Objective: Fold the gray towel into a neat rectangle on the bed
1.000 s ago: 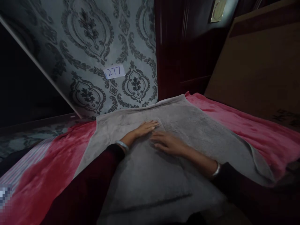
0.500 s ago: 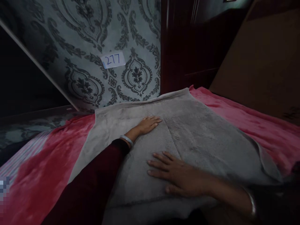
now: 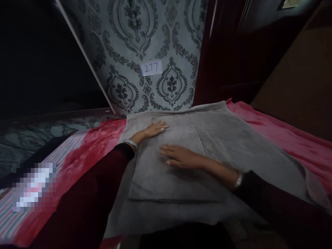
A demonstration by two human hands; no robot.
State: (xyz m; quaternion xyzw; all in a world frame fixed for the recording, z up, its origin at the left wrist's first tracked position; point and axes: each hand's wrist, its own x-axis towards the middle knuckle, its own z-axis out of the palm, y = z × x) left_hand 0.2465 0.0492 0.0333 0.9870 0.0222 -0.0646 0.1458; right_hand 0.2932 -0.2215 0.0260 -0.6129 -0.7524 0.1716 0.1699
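The person's left hand (image 3: 155, 129) lay flat on a grey cloth (image 3: 233, 138), palm down, its fingers stretched toward the right, grasping nothing. The right hand (image 3: 181, 157) was nearer the body, also released, with fingers extended toward the left; it was blurred, and whether it touched the cloth or was just above it could not be told.

The grey cloth was spread out below both hands, its far edge close to a patterned wall (image 3: 131, 20). Within it showed a rectangular section (image 3: 168, 186) with a dark line along its near edge; whether this was a fold or a separate piece could not be told. Both hands were over this section, the left near its far left corner.

A red blanket (image 3: 280, 121) showed on both sides of the grey cloth, and a striped cloth (image 3: 74, 140) lay beside it at the far left. Each wrist carried a silvery bracelet (image 3: 131, 143) below a dark sleeve (image 3: 85, 193). A paper slip (image 3: 151, 67) marked "277" was on the wall, left of a dark red panel (image 3: 225, 69). A brown board (image 3: 306, 76) leaned at the right.
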